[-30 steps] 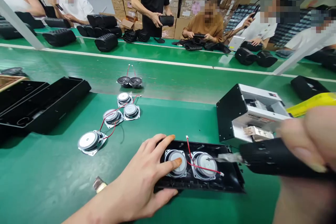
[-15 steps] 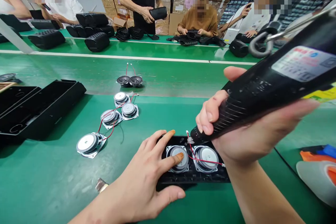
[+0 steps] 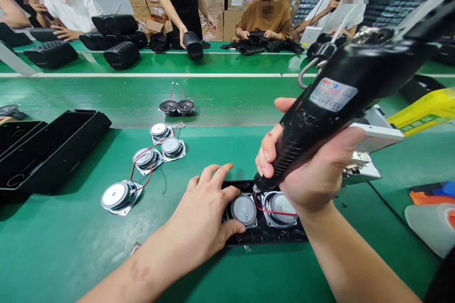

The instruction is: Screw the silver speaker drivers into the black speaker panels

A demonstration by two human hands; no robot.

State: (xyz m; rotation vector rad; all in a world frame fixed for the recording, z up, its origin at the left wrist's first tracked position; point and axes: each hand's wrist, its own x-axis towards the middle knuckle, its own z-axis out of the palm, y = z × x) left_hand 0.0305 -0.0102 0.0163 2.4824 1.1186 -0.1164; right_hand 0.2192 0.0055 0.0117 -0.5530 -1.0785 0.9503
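Right hand (image 3: 313, 175) grip wrapped around electric screwdriver (image 3: 330, 109); left hand (image 3: 204, 215) flat, pinning speaker panel (image 3: 266, 234). Best keep bit upright, panel pressed to tabletop (image 3: 71, 246).

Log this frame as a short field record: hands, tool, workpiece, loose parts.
left hand: pressing on the black panel, beside the left speaker driver
right hand: gripping the electric screwdriver, tip down between the two drivers
right speaker driver: seated in panel, red wire across
loose drivers: on green table, left
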